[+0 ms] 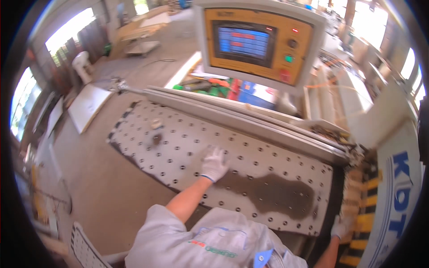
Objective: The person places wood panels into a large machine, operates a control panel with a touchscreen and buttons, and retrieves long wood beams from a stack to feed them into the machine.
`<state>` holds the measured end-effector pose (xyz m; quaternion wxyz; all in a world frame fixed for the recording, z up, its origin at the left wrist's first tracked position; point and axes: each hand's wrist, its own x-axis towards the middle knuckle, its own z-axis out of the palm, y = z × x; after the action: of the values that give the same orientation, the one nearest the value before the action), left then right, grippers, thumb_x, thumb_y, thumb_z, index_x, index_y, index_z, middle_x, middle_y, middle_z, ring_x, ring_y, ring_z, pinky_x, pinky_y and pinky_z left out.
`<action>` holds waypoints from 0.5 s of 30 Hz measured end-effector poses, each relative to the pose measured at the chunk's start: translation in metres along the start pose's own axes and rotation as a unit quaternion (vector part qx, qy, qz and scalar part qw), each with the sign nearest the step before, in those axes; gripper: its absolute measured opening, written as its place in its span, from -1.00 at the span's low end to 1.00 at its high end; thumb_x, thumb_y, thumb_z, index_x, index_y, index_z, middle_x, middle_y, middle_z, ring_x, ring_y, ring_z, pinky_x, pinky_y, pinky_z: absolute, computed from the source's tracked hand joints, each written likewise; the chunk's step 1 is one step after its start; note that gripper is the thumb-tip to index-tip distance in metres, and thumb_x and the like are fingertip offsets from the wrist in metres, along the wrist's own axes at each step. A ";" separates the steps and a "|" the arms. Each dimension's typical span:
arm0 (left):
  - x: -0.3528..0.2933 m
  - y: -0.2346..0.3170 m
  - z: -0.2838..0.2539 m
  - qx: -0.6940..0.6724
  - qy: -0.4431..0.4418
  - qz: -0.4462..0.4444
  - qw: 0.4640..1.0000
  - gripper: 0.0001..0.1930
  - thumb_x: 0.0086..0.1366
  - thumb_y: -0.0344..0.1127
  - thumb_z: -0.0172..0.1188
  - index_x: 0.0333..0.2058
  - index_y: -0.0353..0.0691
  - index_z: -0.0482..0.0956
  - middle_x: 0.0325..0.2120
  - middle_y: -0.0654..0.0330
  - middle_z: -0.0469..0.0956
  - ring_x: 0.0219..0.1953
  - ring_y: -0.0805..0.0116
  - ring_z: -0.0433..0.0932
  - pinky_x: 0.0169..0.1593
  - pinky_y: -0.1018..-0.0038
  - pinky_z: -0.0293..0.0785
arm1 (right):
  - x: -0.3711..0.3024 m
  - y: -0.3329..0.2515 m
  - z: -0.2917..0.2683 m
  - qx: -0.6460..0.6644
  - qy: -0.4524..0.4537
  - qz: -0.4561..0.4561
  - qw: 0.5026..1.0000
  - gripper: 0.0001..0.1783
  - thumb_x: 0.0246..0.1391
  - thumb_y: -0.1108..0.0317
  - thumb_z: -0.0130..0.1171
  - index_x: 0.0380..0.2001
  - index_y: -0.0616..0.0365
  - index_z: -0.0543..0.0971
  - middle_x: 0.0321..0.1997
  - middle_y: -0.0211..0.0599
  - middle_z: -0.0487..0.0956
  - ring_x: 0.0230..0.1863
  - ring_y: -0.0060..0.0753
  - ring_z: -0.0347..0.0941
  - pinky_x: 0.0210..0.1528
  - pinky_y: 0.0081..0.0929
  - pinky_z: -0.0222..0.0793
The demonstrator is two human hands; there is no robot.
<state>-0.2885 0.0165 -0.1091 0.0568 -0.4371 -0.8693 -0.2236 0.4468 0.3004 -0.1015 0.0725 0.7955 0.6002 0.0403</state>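
Observation:
My left hand point(214, 165), in a white knit glove, lies palm down with fingers spread on a pale table point(192, 140) dotted with dark round inserts. Nothing is held in it. A large dark stain point(286, 194) covers part of the table to its right. At the lower right, my right hand point(342, 227), also gloved, is beside the dark right edge of the table, close to a yellow-and-black striped machine side point(370, 196). Its fingers are too small and blurred to read. A roll of tape point(156, 123) sits on the table's far left part.
Beyond the table runs a long metal rail point(250, 120). Above it hangs a yellow control panel point(263, 42) with a lit blue screen. Behind the rail, a tray of coloured tools and parts point(219, 87) is visible. A white board point(89, 106) leans at the left.

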 end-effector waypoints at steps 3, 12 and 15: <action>-0.001 0.003 -0.003 -0.037 0.011 -0.001 0.999 -0.36 0.37 0.03 0.45 0.26 -0.30 0.66 0.40 -0.19 0.54 0.54 -0.36 0.37 0.62 -0.13 0.29 | -0.013 -0.004 -0.013 -0.026 0.046 -0.032 0.998 0.12 0.49 -0.33 0.19 0.79 0.17 0.10 0.86 0.09 0.12 0.85 0.18 -0.02 0.86 0.18 -0.18; -0.002 0.007 -0.017 -0.028 0.027 0.006 0.999 -0.40 0.37 0.05 0.45 0.22 -0.27 0.69 0.39 -0.16 0.54 0.53 -0.27 0.39 0.62 -0.13 0.30 | -0.045 -0.044 -0.068 -0.010 0.041 -0.005 0.999 0.05 0.51 -0.14 0.26 0.77 0.20 0.12 0.83 0.06 0.20 0.77 0.19 0.17 0.76 0.01 0.20; -0.001 0.006 -0.016 -0.028 0.031 0.009 0.999 -0.40 0.38 0.06 0.45 0.22 -0.26 0.70 0.39 -0.15 0.54 0.52 -0.26 0.40 0.62 -0.13 0.31 | -0.036 -0.038 -0.055 -0.035 0.054 -0.001 0.998 0.05 0.51 -0.16 0.25 0.77 0.20 0.12 0.83 0.05 0.20 0.75 0.20 0.20 0.73 0.02 0.24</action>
<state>-0.2848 0.0115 -0.0931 0.0736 -0.4394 -0.8564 -0.2608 0.3926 0.2793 -0.0529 0.0675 0.7885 0.6024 0.1043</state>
